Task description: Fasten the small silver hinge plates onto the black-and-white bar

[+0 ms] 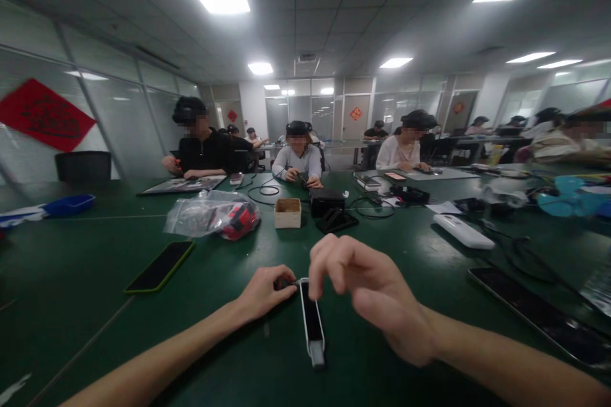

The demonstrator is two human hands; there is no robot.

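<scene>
A slim device with a black face, white edge and grey end piece [312, 318] lies lengthwise on the green table [229, 362]. My left hand [268, 291] rests on the table by its far left end, thumb and fingers curled round something dark and small that I cannot make out. Raised above the right side of the device, my right hand [370, 289] has its fingers bent and apart from the thumb, with nothing visible between them. Its fingertips overlap the device's far end in the view; whether they touch it is unclear.
Left lies a green-edged phone [160, 267]. Ahead are a plastic bag with red items [214, 215], a small open box [287, 213] and a black box [327, 201]. Right are a white case [463, 231], a large dark phone [539, 311] and cables. Several people sit beyond.
</scene>
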